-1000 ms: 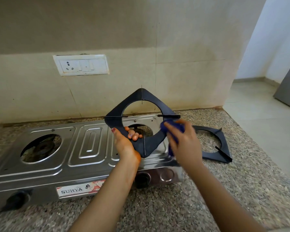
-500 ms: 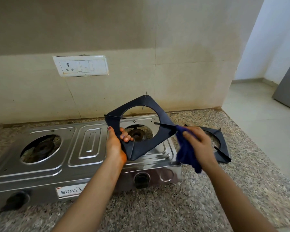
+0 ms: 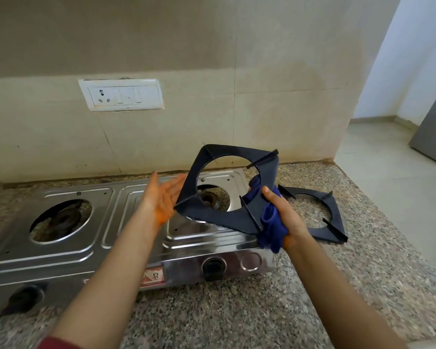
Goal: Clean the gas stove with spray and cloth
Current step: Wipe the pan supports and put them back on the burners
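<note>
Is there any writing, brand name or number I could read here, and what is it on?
No text is readable.
Red-and-white label on the front of the steel two-burner gas stove: mostly hidden behind the person's left arm; the visible bit is a blurred mark.
White switch-and-socket plate on the wall: no lettering seen.
Black round knob: no legible markings.

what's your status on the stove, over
Left hand open beside black square metal pan support; right hand grips it with blue cloth, tilted over steel gas stove's right burner. Second support lies aside on counter.
</note>
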